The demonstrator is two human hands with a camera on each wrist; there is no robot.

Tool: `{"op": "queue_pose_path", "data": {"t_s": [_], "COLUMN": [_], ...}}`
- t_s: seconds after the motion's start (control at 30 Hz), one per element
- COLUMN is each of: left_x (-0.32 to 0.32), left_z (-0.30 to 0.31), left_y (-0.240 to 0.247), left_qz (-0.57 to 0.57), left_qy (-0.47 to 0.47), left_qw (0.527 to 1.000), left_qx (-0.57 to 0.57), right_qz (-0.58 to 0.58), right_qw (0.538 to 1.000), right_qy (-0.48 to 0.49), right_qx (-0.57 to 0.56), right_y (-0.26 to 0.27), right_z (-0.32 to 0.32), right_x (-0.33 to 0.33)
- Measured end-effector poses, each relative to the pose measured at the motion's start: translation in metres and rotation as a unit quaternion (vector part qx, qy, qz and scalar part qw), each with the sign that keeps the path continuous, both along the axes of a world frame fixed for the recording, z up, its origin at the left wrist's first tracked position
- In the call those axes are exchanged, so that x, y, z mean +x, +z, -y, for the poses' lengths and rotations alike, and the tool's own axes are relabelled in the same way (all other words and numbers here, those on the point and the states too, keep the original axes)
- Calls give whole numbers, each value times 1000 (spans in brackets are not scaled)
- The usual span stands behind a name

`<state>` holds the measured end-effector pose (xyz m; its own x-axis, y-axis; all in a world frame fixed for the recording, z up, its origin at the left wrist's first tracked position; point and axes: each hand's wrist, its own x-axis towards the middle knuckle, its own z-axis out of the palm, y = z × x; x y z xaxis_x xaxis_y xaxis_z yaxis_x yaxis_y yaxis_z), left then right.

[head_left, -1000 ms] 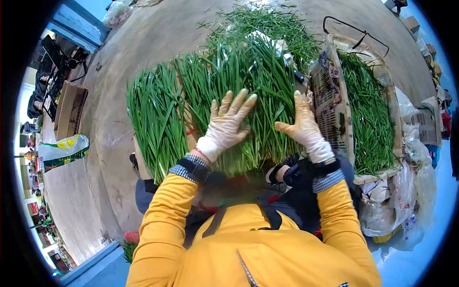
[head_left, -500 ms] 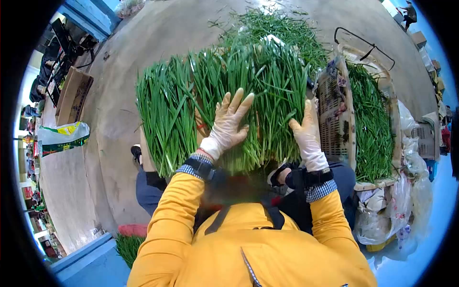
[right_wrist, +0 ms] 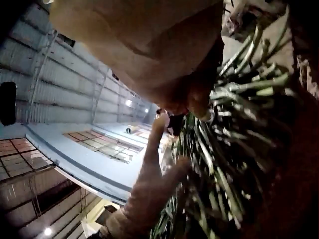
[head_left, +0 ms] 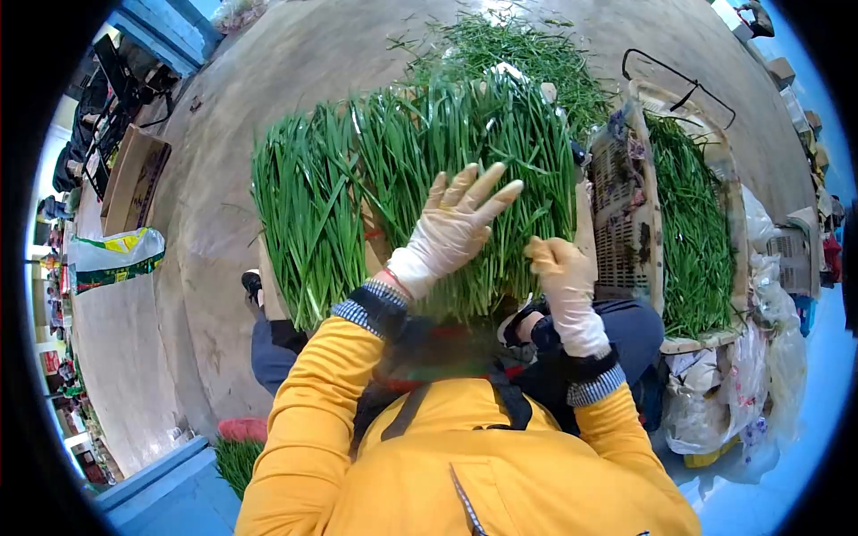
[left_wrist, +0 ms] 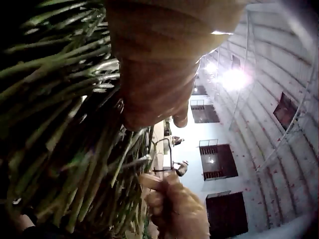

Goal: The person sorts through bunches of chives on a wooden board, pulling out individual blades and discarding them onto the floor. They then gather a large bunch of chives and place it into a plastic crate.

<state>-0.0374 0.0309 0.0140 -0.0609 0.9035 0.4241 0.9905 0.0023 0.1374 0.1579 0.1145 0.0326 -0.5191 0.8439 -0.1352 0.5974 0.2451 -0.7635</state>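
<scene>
Long green leafy stalks that look like garlic chives [head_left: 429, 134] lie in a broad layer, leaf tips away from me and pale stem ends toward me. My gloved left hand [head_left: 458, 234] rests over the stalks' middle with its fingers spread and straight. In the left wrist view, stalks [left_wrist: 55, 99] fill the left side beside it. My gloved right hand [head_left: 563, 281] is at the layer's right edge, fingers curled and fingertips close to the stems. Stems [right_wrist: 219, 169] show beside its fingers in the right wrist view; I cannot tell whether it pinches one.
A plastic crate [head_left: 657, 232] full of cut greens [head_left: 693, 205] stands at the right, with clear plastic bags [head_left: 702, 415] below it. More loose greens [head_left: 536, 58] lie on the floor beyond the layer. An open cardboard box [head_left: 134, 183] and a printed bag [head_left: 116, 259] are at the left.
My right hand has drawn back toward me and its fingers, spread earlier, are now curled. The left hand, still spread, has shifted right over the chives.
</scene>
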Motion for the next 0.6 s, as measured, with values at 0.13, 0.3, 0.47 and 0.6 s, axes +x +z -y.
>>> {"op": "queue_pose_path", "data": {"t_s": [0.13,0.3,0.47,0.6], "left_x": [8,-8,-6,-7], "left_z": [-11,3,2,1], "left_y": [-4,-8,-6,6], "left_qz": [75,78,40,-13], "left_qy": [-97,-64,-76,-84], "left_qw": [986,982,980,959], "left_qx": [-109,-159,-177,-271], "right_qz": [53,-118,-77,-37], "right_qw": [977,944,836,828], "right_qy": [50,192,408,449], "right_qx": [201,242,359,334], "right_y": [-35,-19,5,-8], "right_z": [5,15,30,28], "right_x": [-25,-13,-14,-7]}}
